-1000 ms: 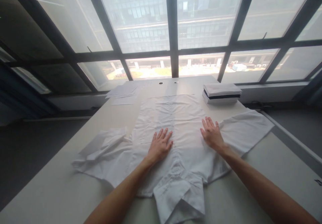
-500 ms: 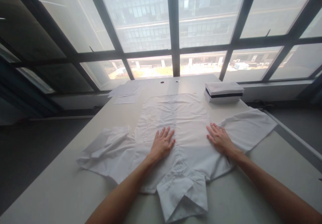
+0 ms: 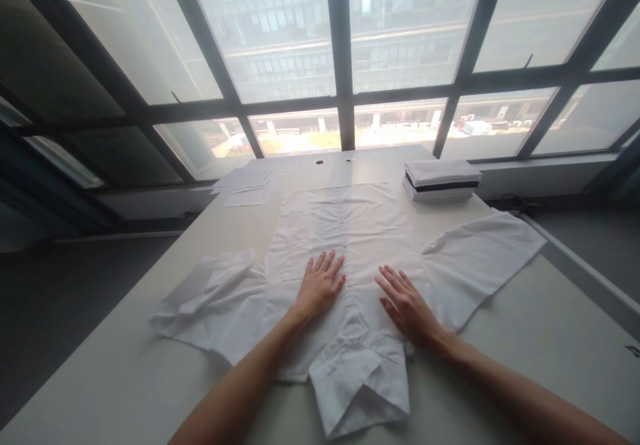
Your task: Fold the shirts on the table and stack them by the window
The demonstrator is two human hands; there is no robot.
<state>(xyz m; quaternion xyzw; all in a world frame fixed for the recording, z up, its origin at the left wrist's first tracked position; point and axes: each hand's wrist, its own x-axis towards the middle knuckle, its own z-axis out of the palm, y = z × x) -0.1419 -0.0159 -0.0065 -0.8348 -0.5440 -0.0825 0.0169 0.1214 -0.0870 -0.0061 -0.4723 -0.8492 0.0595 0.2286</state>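
far left on the worktop: left sleeve of the white shirt, crumpled and folded over itself, at about nine o'clock from the left hand. papers further off at eleven o'clock. left hand pressed flat on the shirt front just left of the button placket, grip apart, fingers spread toward twelve, holding nothing. collar bunched at six o'clock, near the worktop's close edge. right hand flat as well, grip apart, fingers angled toward eleven, resting on the cloth just right of the placket, clamped on nothing. right sleeve spread toward two o'clock, fairly smooth. stack of folded garments beyond at one o'clock, apart from the shirt.

probably best done so: palms low and flat, sweeping outward from the placket toward nine and three rather than toward twelve, so as not to push ripples up the body. anchor with one palm while sliding the other. most care for the crumpled left sleeve, likely the worst wrinkles there. no dragging the whole shirt off square.
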